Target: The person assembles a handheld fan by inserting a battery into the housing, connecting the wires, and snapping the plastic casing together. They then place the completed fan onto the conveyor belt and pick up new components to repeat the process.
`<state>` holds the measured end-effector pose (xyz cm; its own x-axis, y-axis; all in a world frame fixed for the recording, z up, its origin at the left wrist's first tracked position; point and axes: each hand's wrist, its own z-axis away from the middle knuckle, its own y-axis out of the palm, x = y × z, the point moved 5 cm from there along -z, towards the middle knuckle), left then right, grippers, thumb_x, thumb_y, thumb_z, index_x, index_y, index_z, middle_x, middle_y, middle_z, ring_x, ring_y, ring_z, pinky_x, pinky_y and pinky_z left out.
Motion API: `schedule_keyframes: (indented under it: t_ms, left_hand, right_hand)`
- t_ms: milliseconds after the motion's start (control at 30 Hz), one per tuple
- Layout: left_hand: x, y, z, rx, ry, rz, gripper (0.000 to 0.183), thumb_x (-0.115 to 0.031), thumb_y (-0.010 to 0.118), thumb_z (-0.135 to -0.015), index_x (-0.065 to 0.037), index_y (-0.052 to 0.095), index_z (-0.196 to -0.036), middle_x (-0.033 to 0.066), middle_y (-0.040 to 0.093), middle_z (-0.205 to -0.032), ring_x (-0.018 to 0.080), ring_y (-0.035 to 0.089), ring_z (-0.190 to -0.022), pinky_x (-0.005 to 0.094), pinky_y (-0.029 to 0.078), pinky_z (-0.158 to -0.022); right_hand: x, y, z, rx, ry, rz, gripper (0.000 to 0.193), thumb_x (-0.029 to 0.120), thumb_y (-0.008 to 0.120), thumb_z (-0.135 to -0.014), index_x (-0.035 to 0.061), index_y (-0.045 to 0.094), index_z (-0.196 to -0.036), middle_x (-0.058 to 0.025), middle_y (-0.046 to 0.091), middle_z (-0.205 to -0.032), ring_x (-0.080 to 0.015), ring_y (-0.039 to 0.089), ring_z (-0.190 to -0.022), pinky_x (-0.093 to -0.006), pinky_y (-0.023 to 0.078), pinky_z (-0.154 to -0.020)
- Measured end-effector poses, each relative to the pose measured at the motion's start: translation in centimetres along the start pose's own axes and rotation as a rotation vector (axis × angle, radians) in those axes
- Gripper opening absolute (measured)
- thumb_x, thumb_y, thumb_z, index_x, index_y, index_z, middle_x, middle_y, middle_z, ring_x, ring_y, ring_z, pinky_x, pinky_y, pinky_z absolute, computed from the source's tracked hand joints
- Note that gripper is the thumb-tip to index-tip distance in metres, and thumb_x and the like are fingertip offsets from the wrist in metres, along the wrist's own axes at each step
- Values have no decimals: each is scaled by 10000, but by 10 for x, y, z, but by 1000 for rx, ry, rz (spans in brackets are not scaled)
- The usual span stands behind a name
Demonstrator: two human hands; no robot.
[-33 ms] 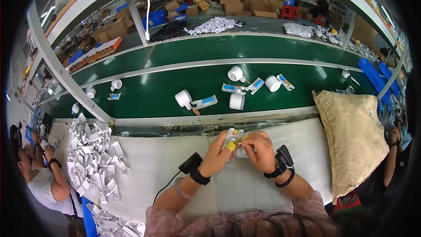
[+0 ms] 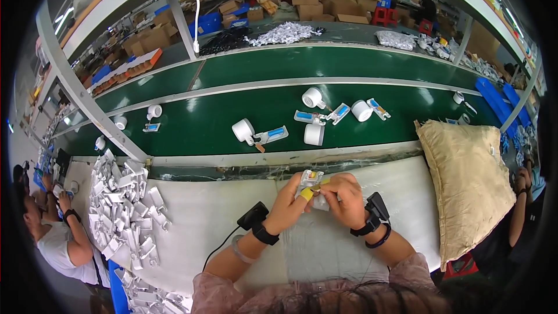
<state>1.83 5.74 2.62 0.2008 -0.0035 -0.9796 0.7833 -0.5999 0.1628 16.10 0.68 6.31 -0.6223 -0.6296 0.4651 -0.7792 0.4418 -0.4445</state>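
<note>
A white-covered worktop (image 2: 232, 209) carries a heap of white plastic pieces (image 2: 125, 209) at its left and a tan sack (image 2: 471, 180) at its right. Beyond it, a green belt (image 2: 203, 122) bears white rolls (image 2: 314, 134) and small blue-and-white packs (image 2: 273, 135).

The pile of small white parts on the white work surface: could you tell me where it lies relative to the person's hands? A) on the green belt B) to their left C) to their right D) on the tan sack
B: the pile of white parts lies left of the left hand and right hand, on the white work surface.
</note>
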Motion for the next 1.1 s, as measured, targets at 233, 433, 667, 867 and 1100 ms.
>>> schedule_keyframes:
  t_ms: [233, 433, 667, 867, 1100]
  left_hand:
    - [-5, -1, 4, -5, 53, -204, 319, -69, 458, -933, -29, 462, -1249, 31, 560, -976, 76, 535, -735, 222, 468, -621]
    - [-2, 5, 3, -17, 149, -259, 336, -68, 468, -927, -34, 453, -1261, 28, 559, -977, 71, 524, -746, 218, 461, -647]
    - [0, 3, 4, -6, 52, -238, 415, -44, 478, -876, 9, 435, -1286, 145, 563, -1150, 231, 556, -1051, 318, 429, -921]
    - [-1, 5, 4, -6, 39, -231, 413, -45, 478, -880, 8, 433, -1287, 143, 558, -1153, 231, 556, -1050, 320, 431, -918]
    - [-3, 7, 4, -24, 111, -291, 388, -57, 468, -903, -6, 433, -1287, 98, 553, -1084, 162, 533, -911, 271, 441, -790]
  right_hand:
    - [3, -1, -1, 23, -28, 10, 209, -12, 700, -731, 88, 659, -910, -79, 608, -853, -285, 585, -812, -381, 472, -745]
    - [0, -1, 4, 14, -5, -10, 223, -8, 713, -718, 95, 663, -910, -81, 584, -857, -286, 577, -797, -381, 474, -720]
    - [3, -3, 2, -10, -46, 8, 187, -30, 722, -721, 68, 656, -866, -95, 581, -850, -266, 579, -744, -337, 472, -636]
    - [3, -3, 1, -4, -31, 21, 182, -24, 724, -723, 66, 657, -867, -97, 579, -849, -268, 578, -737, -337, 469, -626]
    - [1, -4, 2, 18, -42, 12, 194, -25, 725, -720, 70, 664, -878, -98, 579, -858, -269, 583, -746, -340, 472, -631]
